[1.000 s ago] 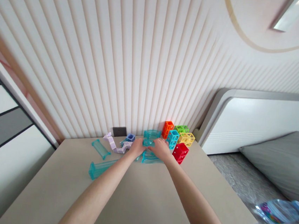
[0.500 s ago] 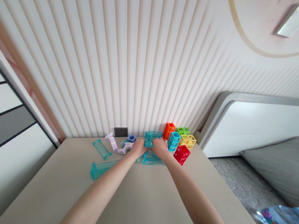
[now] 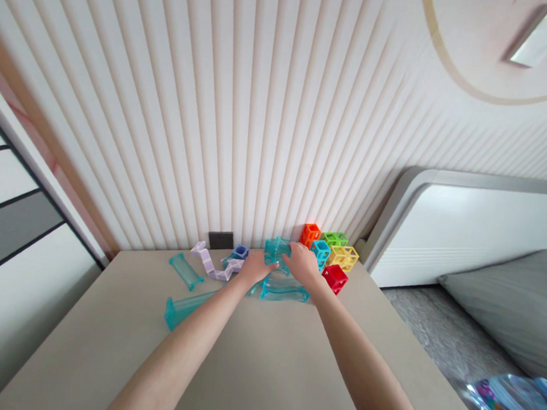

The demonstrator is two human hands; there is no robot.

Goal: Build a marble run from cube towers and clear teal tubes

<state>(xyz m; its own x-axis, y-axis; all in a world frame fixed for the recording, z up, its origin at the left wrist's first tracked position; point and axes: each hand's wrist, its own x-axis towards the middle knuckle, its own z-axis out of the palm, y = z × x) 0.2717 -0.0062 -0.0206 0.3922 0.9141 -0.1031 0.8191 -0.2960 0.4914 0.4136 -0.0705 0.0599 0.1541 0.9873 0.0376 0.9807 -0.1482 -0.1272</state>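
Note:
At the back of the table, a see-through teal plastic track piece [image 3: 276, 246] is between my two hands. My left hand [image 3: 255, 267] grips its left side, the thumb reaching along the near edge. My right hand [image 3: 301, 262] holds its right side with bent fingers, partly hidden behind the hand. Just nearer to me, a curved teal channel piece [image 3: 285, 289] lies flat under my wrists. Left of my left hand lie a folded lilac chain of blocks [image 3: 209, 264] and a small blue tube piece [image 3: 240, 251].
Right of my right hand stand orange [image 3: 310, 234], blue [image 3: 320, 252], green [image 3: 335, 239], yellow [image 3: 343, 257] and red [image 3: 335, 278] cube blocks. A teal channel [image 3: 186, 271] and a longer teal one [image 3: 186, 308] lie on the left. The ribbed wall [image 3: 256, 132] bounds the table's back.
My hands have moved slightly apart, the right one a little up and to the right. The teal piece between them has tilted. More of the near curved channel shows.

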